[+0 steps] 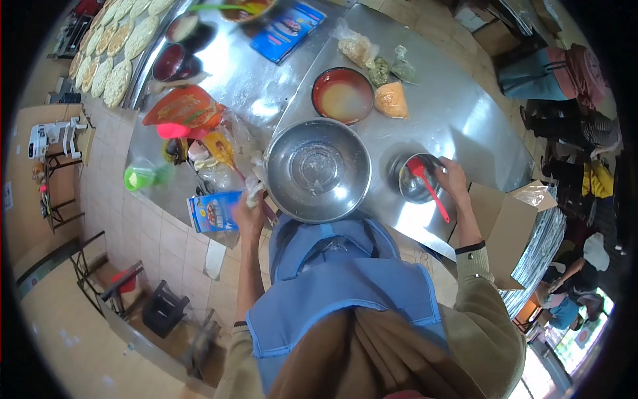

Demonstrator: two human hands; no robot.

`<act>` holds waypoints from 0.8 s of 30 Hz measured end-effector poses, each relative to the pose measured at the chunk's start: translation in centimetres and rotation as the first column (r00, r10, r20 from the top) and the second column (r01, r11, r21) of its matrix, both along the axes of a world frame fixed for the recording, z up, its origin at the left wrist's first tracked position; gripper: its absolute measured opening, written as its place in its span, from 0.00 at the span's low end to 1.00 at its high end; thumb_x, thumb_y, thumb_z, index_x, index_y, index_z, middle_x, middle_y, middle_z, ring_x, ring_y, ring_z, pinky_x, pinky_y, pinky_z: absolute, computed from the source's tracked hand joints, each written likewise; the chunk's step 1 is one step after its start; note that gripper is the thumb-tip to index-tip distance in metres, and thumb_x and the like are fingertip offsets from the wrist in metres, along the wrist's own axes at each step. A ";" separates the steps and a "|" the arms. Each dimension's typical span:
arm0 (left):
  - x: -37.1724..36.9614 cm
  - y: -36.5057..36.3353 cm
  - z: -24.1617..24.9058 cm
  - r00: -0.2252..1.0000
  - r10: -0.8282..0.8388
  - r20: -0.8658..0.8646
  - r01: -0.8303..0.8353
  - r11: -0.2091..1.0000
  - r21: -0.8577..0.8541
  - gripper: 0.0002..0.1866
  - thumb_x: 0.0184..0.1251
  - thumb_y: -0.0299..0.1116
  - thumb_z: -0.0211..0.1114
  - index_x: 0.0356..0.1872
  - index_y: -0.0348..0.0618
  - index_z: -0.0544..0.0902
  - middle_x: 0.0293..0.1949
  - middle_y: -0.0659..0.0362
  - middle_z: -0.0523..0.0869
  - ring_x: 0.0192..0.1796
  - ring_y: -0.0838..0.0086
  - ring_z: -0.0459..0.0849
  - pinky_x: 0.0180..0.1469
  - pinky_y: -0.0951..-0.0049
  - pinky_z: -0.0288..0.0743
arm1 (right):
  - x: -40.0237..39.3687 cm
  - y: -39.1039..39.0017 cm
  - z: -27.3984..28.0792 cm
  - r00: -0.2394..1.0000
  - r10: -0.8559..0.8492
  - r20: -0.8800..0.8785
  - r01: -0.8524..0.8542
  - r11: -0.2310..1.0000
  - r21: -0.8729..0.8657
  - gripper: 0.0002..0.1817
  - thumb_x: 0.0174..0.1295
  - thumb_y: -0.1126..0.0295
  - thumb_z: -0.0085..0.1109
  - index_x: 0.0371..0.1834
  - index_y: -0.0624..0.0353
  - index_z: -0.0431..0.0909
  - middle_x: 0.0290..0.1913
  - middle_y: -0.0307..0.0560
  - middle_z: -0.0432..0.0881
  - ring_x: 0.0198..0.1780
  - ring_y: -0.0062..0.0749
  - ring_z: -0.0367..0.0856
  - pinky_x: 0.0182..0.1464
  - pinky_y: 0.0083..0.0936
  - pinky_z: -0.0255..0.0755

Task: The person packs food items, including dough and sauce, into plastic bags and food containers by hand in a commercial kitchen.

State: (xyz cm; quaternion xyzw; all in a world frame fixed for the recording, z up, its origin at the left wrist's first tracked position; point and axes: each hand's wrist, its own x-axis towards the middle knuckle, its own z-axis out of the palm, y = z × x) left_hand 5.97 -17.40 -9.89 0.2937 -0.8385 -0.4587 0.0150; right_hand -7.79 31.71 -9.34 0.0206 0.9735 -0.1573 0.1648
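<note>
My right hand [452, 178] is closed on the rim of a small metal bowl [413, 193]. A red spatula [430, 188] leans in that bowl, its handle sticking out toward me. My left hand [249, 211] is closed at the left of a large metal bowl [319, 211], around a whitish crumpled piece [253, 189] that may be plastic. The large bowl stands at the table's near edge with white residue inside. Close to my left hand lies a blue printed packet [214, 211]. Behind the large bowl is a red-brown bowl [343, 95] of pale liquid.
Bags of orange powder [391, 101], dried herbs [403, 66] and pale crumbs [357, 48] lie behind. A red-orange bag [185, 106], green cup [141, 177] and dark red bowl [169, 61] are left. Flat rounds [141, 38] fill the far left. A cardboard box [495, 226] stands right.
</note>
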 end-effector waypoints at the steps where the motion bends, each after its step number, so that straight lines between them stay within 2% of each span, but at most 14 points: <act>1: -0.1 0.3 0.4 1.000 0.014 0.023 -0.015 0.999 0.037 0.13 0.67 0.35 0.62 0.46 0.38 0.83 0.27 0.65 0.83 0.29 0.85 0.74 0.33 0.80 0.69 | -0.1 0.1 0.4 1.000 -0.017 0.001 0.017 1.000 0.012 0.15 0.53 0.68 0.52 0.44 0.52 0.81 0.32 0.56 0.82 0.39 0.53 0.81 0.44 0.43 0.74; 2: -0.2 0.6 1.1 0.998 0.012 0.067 -0.017 0.997 0.076 0.13 0.65 0.36 0.62 0.43 0.37 0.82 0.32 0.55 0.85 0.35 0.73 0.82 0.40 0.71 0.73 | -0.3 0.4 1.0 0.999 -0.035 0.002 0.035 0.999 0.024 0.15 0.53 0.68 0.52 0.44 0.52 0.81 0.33 0.56 0.82 0.39 0.53 0.81 0.44 0.43 0.74; 4: -0.2 0.7 1.1 0.996 0.003 0.088 -0.009 0.997 0.070 0.13 0.65 0.37 0.62 0.43 0.38 0.82 0.30 0.56 0.85 0.33 0.73 0.81 0.38 0.71 0.73 | -0.9 0.4 2.8 0.996 -0.082 0.017 0.081 0.995 0.060 0.15 0.53 0.68 0.52 0.43 0.54 0.81 0.33 0.57 0.82 0.38 0.52 0.82 0.44 0.42 0.74; 5: -0.2 0.7 1.1 0.995 -0.001 0.100 -0.005 0.998 0.067 0.13 0.65 0.37 0.62 0.43 0.38 0.82 0.30 0.56 0.84 0.32 0.74 0.81 0.37 0.71 0.72 | -1.4 0.0 3.9 0.999 -0.053 -0.004 0.053 0.998 0.018 0.15 0.53 0.68 0.52 0.43 0.54 0.81 0.33 0.57 0.82 0.38 0.52 0.82 0.44 0.42 0.74; 8: 0.1 0.9 0.7 0.999 -0.032 0.043 0.034 0.998 -0.058 0.13 0.66 0.40 0.63 0.39 0.39 0.85 0.22 0.67 0.80 0.25 0.85 0.73 0.29 0.81 0.68 | -2.5 -3.2 7.2 0.999 0.023 -0.041 -0.029 0.989 -0.144 0.15 0.53 0.67 0.52 0.43 0.54 0.81 0.33 0.57 0.82 0.37 0.52 0.82 0.43 0.41 0.74; 10: 0.0 1.2 1.3 0.996 -0.006 0.084 0.008 0.999 -0.031 0.13 0.65 0.40 0.64 0.39 0.39 0.85 0.23 0.65 0.82 0.26 0.84 0.74 0.31 0.80 0.69 | -3.1 -8.3 9.2 0.997 0.069 -0.041 -0.078 0.952 -0.297 0.14 0.53 0.66 0.52 0.42 0.54 0.81 0.32 0.56 0.82 0.37 0.51 0.82 0.41 0.40 0.75; 11: -0.1 1.4 1.6 0.995 0.007 0.103 -0.005 1.000 -0.017 0.13 0.64 0.40 0.64 0.39 0.39 0.85 0.23 0.65 0.82 0.26 0.84 0.75 0.31 0.79 0.70 | -3.3 -10.6 9.0 0.975 0.195 -0.109 -0.219 0.931 -0.291 0.13 0.52 0.67 0.53 0.39 0.55 0.81 0.31 0.56 0.82 0.35 0.52 0.82 0.38 0.40 0.75; 12: -0.2 1.5 1.7 0.994 0.025 0.107 -0.028 0.999 0.024 0.13 0.64 0.39 0.65 0.39 0.39 0.85 0.24 0.64 0.83 0.27 0.83 0.76 0.32 0.79 0.70 | -3.2 -13.7 9.3 0.975 0.203 -0.088 -0.221 0.918 -0.328 0.12 0.50 0.68 0.53 0.37 0.56 0.81 0.30 0.56 0.81 0.34 0.52 0.81 0.37 0.42 0.74; 14: -0.3 1.6 1.9 0.991 0.068 0.118 -0.080 0.992 0.102 0.13 0.63 0.39 0.65 0.39 0.38 0.85 0.25 0.63 0.83 0.28 0.82 0.77 0.33 0.78 0.71 | -3.2 -18.8 8.0 0.931 0.351 -0.099 -0.364 0.893 -0.263 0.11 0.50 0.69 0.53 0.35 0.56 0.80 0.29 0.57 0.81 0.33 0.52 0.82 0.36 0.46 0.74; 15: -0.3 1.7 2.2 0.990 0.069 0.119 -0.082 0.991 0.107 0.13 0.63 0.38 0.65 0.40 0.38 0.84 0.25 0.63 0.83 0.28 0.82 0.77 0.33 0.78 0.71 | -3.1 -21.1 6.6 0.921 0.361 -0.144 -0.388 0.872 -0.298 0.10 0.50 0.69 0.52 0.34 0.57 0.81 0.29 0.58 0.82 0.34 0.52 0.82 0.38 0.46 0.74; 18: -0.5 2.0 2.6 0.992 0.068 0.103 -0.080 0.990 0.119 0.13 0.64 0.38 0.65 0.40 0.37 0.84 0.25 0.63 0.83 0.28 0.83 0.76 0.32 0.78 0.71 | -3.1 -24.9 2.3 0.884 0.459 -0.082 -0.465 0.851 -0.246 0.11 0.52 0.68 0.52 0.35 0.58 0.81 0.30 0.57 0.82 0.35 0.52 0.82 0.39 0.46 0.74; 20: -0.3 2.0 2.4 0.995 0.064 0.071 -0.072 0.989 0.126 0.13 0.64 0.37 0.64 0.40 0.37 0.84 0.25 0.63 0.83 0.28 0.84 0.75 0.30 0.78 0.70 | -3.6 -25.6 2.5 0.862 0.502 -0.067 -0.501 0.827 -0.256 0.11 0.55 0.65 0.52 0.35 0.56 0.82 0.29 0.57 0.82 0.34 0.52 0.82 0.39 0.46 0.75; 22: -0.2 1.6 2.1 0.994 0.051 0.096 -0.065 0.986 0.151 0.12 0.64 0.37 0.64 0.39 0.37 0.84 0.25 0.64 0.82 0.27 0.84 0.75 0.30 0.78 0.69 | -5.6 -24.9 4.7 0.921 0.389 -0.009 -0.368 0.865 -0.340 0.12 0.58 0.63 0.52 0.34 0.57 0.82 0.32 0.59 0.82 0.34 0.53 0.82 0.39 0.46 0.75; 24: -0.1 1.6 2.2 0.991 0.057 0.118 -0.078 0.979 0.186 0.12 0.64 0.37 0.64 0.39 0.37 0.84 0.24 0.64 0.82 0.26 0.84 0.74 0.29 0.78 0.68 | -8.4 -23.3 4.8 0.919 0.189 -0.345 -0.285 0.925 -0.251 0.14 0.58 0.61 0.53 0.41 0.57 0.80 0.37 0.60 0.82 0.36 0.53 0.82 0.39 0.46 0.75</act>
